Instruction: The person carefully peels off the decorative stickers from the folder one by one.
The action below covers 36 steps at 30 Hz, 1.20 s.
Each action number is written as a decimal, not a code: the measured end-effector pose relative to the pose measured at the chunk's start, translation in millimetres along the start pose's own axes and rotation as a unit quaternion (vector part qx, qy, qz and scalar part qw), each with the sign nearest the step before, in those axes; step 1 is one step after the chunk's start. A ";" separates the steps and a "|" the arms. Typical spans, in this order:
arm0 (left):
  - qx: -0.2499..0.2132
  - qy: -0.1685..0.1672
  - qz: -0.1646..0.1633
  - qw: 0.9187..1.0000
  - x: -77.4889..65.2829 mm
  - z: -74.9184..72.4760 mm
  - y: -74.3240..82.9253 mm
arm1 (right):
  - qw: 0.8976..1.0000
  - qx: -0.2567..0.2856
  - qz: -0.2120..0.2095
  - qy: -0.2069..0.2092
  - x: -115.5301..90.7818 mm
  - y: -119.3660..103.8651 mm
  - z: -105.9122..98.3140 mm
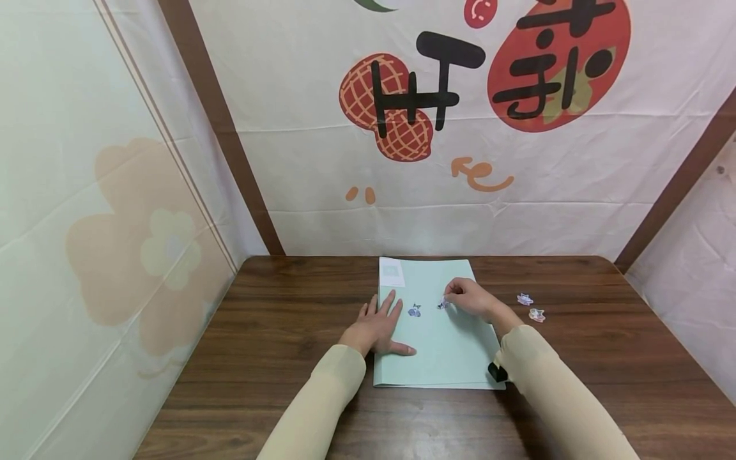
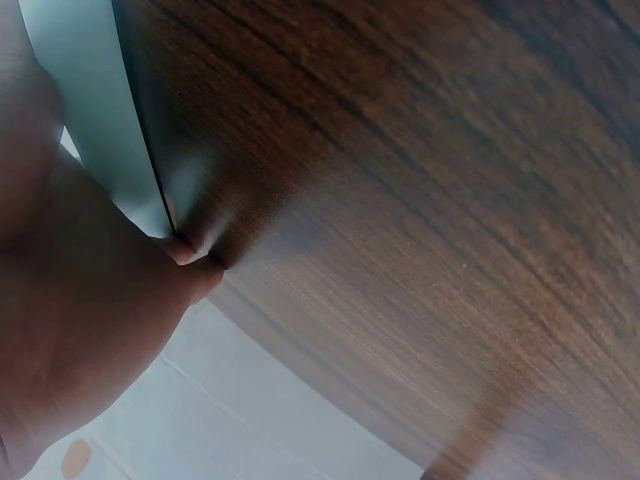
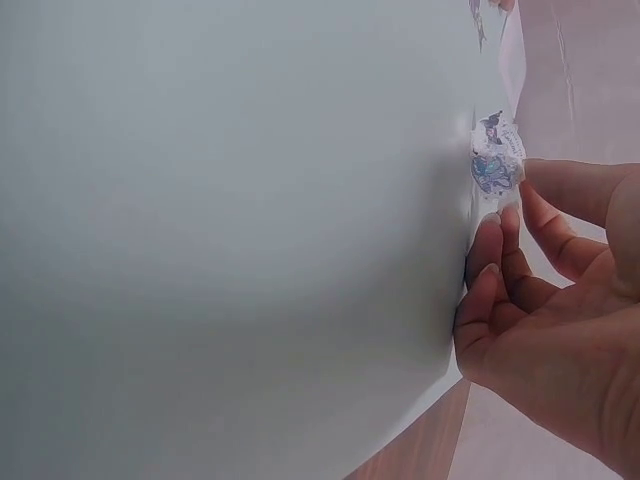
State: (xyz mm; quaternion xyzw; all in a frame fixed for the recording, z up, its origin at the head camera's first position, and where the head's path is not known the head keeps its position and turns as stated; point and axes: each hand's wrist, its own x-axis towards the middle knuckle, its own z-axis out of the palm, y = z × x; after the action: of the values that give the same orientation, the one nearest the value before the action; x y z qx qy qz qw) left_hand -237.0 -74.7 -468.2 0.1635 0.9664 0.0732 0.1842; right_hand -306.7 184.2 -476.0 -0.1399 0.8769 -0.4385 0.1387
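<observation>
A pale green folder (image 1: pixel 437 358) lies on the brown wooden table. My left hand (image 1: pixel 376 329) rests on its left side, fingers spread and thumb reaching inward; the left wrist view shows the hand (image 2: pixel 90 310) at the folder's edge (image 2: pixel 100 110). With my right hand (image 1: pixel 468 297) I pinch a small cartoon sticker (image 3: pixel 497 165) by its edge, right at the folder's surface. In the right wrist view, the other fingers (image 3: pixel 485 300) are curled against the folder. A second purplish sticker (image 1: pixel 414 310) lies on the folder between the two hands.
Two more stickers, one bluish (image 1: pixel 524 299) and one pale (image 1: pixel 537 315), lie on the table (image 1: pixel 598 345) to the right of the folder. A white label (image 1: pixel 391 273) sits at the folder's top left corner. Behind the table hangs a printed cloth (image 1: pixel 322 223).
</observation>
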 end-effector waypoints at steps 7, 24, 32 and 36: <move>-0.002 -0.003 0.000 1.000 -0.7 -0.3 -0.4 | 0.999 0.046 0.013 0.002 0.5 0.2 -4.2; 0.005 0.000 0.002 1.000 -1.0 1.3 -1.6 | 0.999 -0.003 0.039 0.027 -8.3 4.0 -6.7; 0.007 -0.004 0.000 1.000 -1.8 1.0 -1.7 | 0.999 -0.011 0.027 0.042 -18.0 10.5 -27.5; 0.008 -0.002 0.002 1.000 -1.2 1.7 -2.1 | 0.998 -0.018 0.029 0.055 -25.4 11.6 -40.7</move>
State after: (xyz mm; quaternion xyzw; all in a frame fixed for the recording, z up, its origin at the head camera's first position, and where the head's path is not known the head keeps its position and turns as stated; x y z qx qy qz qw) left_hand -236.0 -77.0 -469.8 0.1667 0.9663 0.0653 0.1849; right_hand -299.6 229.9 -458.9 -0.0927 0.8947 -0.4251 0.1007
